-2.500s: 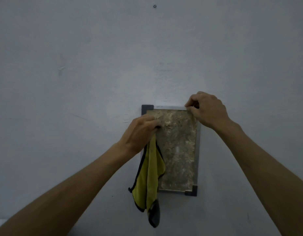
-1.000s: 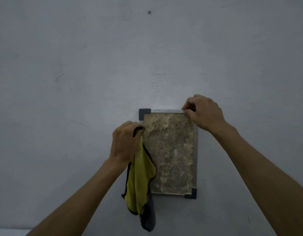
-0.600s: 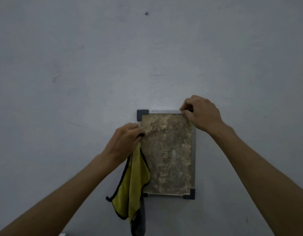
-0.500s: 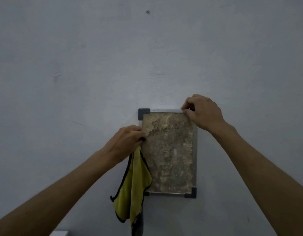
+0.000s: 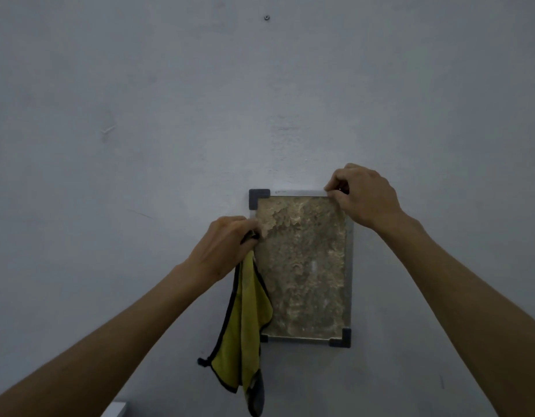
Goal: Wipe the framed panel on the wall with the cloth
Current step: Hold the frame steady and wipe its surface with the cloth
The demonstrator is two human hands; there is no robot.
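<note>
A framed panel (image 5: 305, 266) with a mottled brown face, a silver rim and dark corner caps hangs upright on the grey wall. My left hand (image 5: 224, 248) rests at the panel's left edge, below the top-left corner, fingers closed on a yellow cloth (image 5: 245, 335) with a black border. The cloth hangs down from that hand and covers the panel's lower-left corner. My right hand (image 5: 362, 197) pinches the panel's top-right corner, hiding that corner cap.
The grey wall (image 5: 140, 130) fills the view, with a small screw (image 5: 266, 18) high above the panel. A pale object's corner (image 5: 115, 410) shows at the bottom left edge.
My left hand with the cloth slid from the panel's upper face to its left edge, dipped a little, then came back up. My right hand stayed on the top-right corner.
</note>
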